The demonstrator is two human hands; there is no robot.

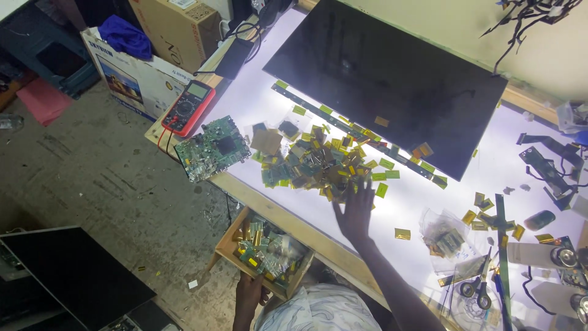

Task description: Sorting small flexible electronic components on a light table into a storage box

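The right hand (355, 211) is laid flat with fingers spread, holding nothing, at the near edge of a heap of small green-and-gold flex strips (318, 162) on the lit white table (429, 196), while the left hand (250, 295) is closed on the near rim of a wooden box (231, 245) of similar parts held below the table edge. The strips are probably best swept in small, gentle batches over the edge so none are bent or dropped. A large dark screen panel (392, 79), a green circuit board (212, 149), a red multimeter (188, 108) and scissors (478, 288) are seen on the table, with cardboard boxes (147, 73) on a dusty concrete floor (92, 178).
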